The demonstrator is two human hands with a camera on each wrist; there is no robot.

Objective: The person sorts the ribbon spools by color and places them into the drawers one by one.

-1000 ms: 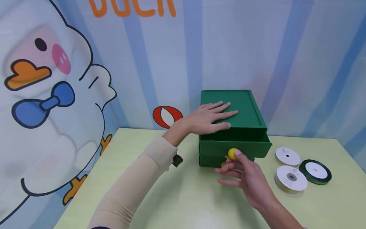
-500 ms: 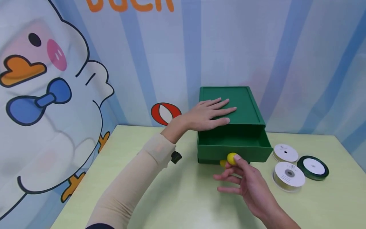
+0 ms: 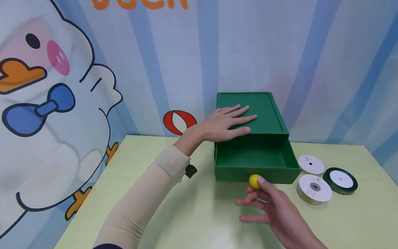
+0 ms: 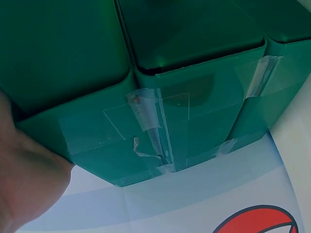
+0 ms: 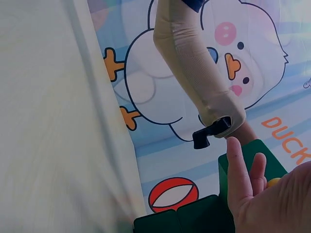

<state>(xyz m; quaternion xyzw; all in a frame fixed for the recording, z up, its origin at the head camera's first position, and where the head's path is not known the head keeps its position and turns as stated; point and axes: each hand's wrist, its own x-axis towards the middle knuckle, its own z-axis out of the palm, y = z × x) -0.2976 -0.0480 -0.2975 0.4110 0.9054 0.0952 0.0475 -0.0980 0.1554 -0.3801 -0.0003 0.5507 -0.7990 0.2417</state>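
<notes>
We take the green cabinet as reference; it stands on the pale counter, before a striped backdrop. Well to the left of the cabinet, we find a printed duck with a blue bow tie. Next, the beige sleeve of the left arm extends toward the cabinet, a black device mounted at its cuff. Nearer the cabinet's left side, the backdrop bears a red-and-white ball print.

The left hand rests palm down on the cabinet's top panel, its fingers straight and spread, gripping nothing. In the left wrist view, we see clear tape bridging the joints between green panels.

The drawer projects from the cabinet's front, below the top panel, its interior exposed. A round yellow knob sits on the drawer's front panel. The right hand, in front of the cabinet, pinches this knob between thumb and index finger; the other fingers extend beneath it.

To the right of the cabinet, we count three ribbon spools lying flat: a rear white spool, a front spool with pale ribbon, and, farthest right, a dark green spool with a white centre.
</notes>
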